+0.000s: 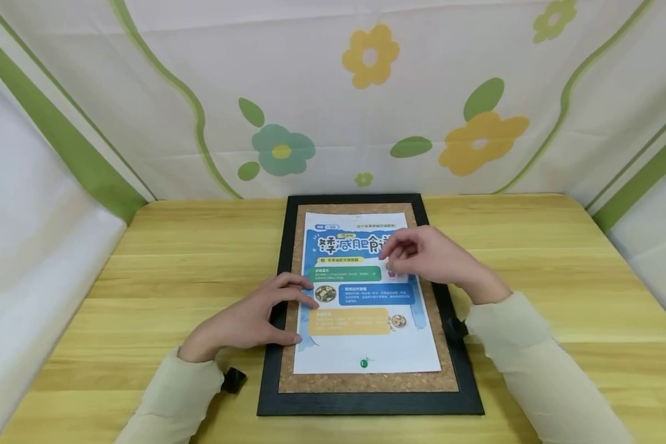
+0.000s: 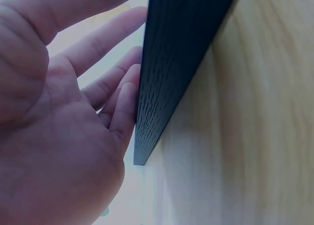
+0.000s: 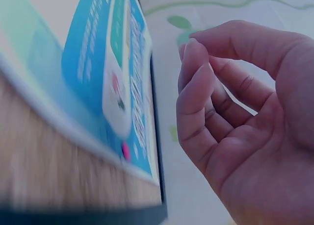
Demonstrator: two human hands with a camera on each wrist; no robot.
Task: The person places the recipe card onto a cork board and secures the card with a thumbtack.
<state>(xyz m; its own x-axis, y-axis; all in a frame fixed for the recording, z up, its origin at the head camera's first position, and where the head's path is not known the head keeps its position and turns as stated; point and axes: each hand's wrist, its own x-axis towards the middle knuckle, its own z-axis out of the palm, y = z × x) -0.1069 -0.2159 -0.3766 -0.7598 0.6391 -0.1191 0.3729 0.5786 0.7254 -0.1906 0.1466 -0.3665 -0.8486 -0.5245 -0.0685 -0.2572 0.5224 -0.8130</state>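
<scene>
A printed paper sheet with blue, green and orange text panels lies on a cork board in a black frame. My left hand reaches over the frame's left side, fingers spread, with fingertips at the sheet's left edge. The left wrist view shows those fingers against the frame's dark wood-grain side. My right hand is over the sheet's upper right, its fingers curled. In the right wrist view thumb and index fingertips meet; I cannot tell whether something small is between them.
The board lies on a light wood table. Behind it hangs a white cloth with flowers and green lines, and white cloth sides close off left and right. A small black device is at the left wrist.
</scene>
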